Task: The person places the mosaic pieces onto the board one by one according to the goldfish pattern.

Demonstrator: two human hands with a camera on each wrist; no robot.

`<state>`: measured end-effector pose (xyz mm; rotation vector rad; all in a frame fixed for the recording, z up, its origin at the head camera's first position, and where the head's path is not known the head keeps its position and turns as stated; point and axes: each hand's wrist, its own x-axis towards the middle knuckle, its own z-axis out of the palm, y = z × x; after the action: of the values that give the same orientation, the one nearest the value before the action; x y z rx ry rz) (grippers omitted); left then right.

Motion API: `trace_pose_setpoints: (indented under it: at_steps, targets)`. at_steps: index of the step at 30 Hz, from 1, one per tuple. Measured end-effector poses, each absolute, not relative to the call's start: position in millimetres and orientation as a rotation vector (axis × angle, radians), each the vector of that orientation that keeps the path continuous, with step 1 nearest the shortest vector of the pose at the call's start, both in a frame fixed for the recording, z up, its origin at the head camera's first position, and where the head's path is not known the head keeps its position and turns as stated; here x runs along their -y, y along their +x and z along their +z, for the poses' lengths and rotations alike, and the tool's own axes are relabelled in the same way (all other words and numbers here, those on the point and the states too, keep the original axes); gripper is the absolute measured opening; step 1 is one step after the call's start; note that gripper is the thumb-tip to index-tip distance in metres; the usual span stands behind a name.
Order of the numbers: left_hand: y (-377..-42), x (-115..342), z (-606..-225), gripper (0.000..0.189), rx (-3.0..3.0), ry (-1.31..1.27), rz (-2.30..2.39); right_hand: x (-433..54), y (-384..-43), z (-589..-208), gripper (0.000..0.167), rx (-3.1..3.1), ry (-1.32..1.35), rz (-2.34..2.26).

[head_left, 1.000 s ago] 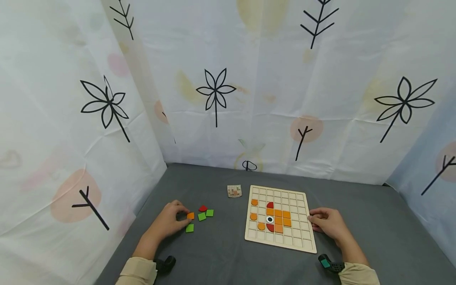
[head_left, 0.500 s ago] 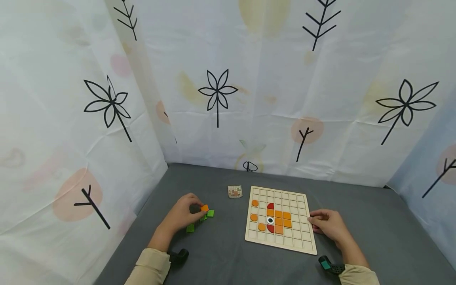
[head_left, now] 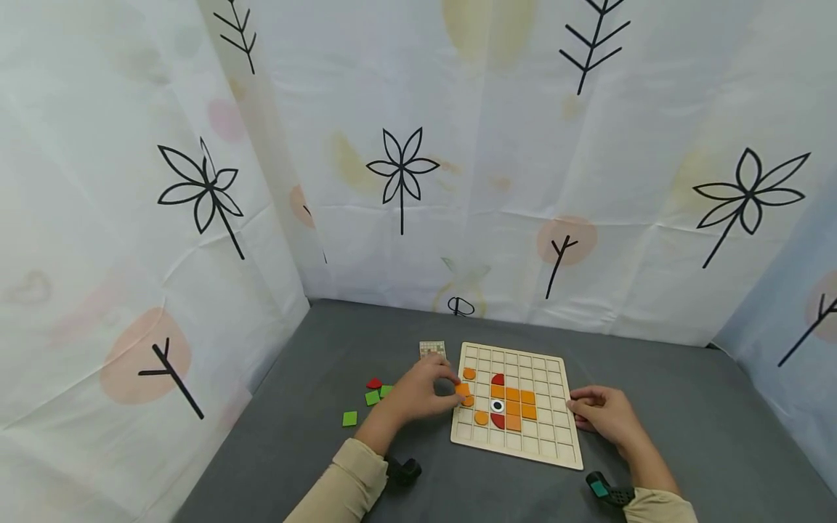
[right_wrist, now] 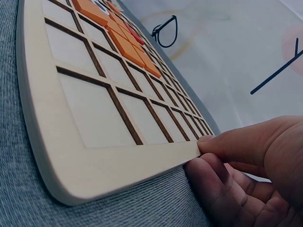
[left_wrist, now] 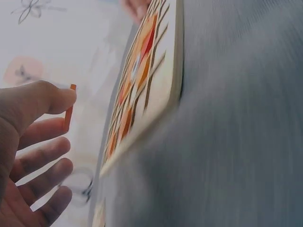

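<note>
My left hand [head_left: 418, 391] pinches an orange square tile [left_wrist: 70, 109] between thumb and index finger, its other fingers spread. It hovers over the left edge of a wooden grid board [head_left: 549, 443]. On that board lie several orange squares [head_left: 513, 408], several orange discs [head_left: 481, 418], two red rounded pieces [head_left: 498, 379] and an eye tile [head_left: 498, 406]. At the board's right edge, my right hand [head_left: 607, 414] grips the rim, thumb on top and curled fingers against the side in the right wrist view [right_wrist: 236, 170].
Left of the board, several green square tiles [head_left: 349, 419] and a red piece [head_left: 374, 383] lie on the grey tabletop [head_left: 261, 450]. A small patterned card [head_left: 431, 347] sits behind my left hand, partly covered by it. A patterned cloth [head_left: 484, 181] hangs behind the table.
My left hand has lifted the orange square tile from among the loose pieces and carried it right to the board's left edge. My right hand stays at the board's rim.
</note>
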<state>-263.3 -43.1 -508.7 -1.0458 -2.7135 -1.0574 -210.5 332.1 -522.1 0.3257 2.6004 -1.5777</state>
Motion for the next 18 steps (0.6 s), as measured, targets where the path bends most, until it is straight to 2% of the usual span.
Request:
trace_pose_setpoints:
  at_steps: [11, 18]
  targets:
    - [-252, -35, -516, 0.021, 2.621, -1.340, -1.103, -332, -211, -522, 0.038, -2.597, 0.320, -1.572]
    - [-245, -66, -518, 0.023, 2.611, -1.415, -0.904, -332, -211, -524, 0.038, -2.617, 0.308, -1.567]
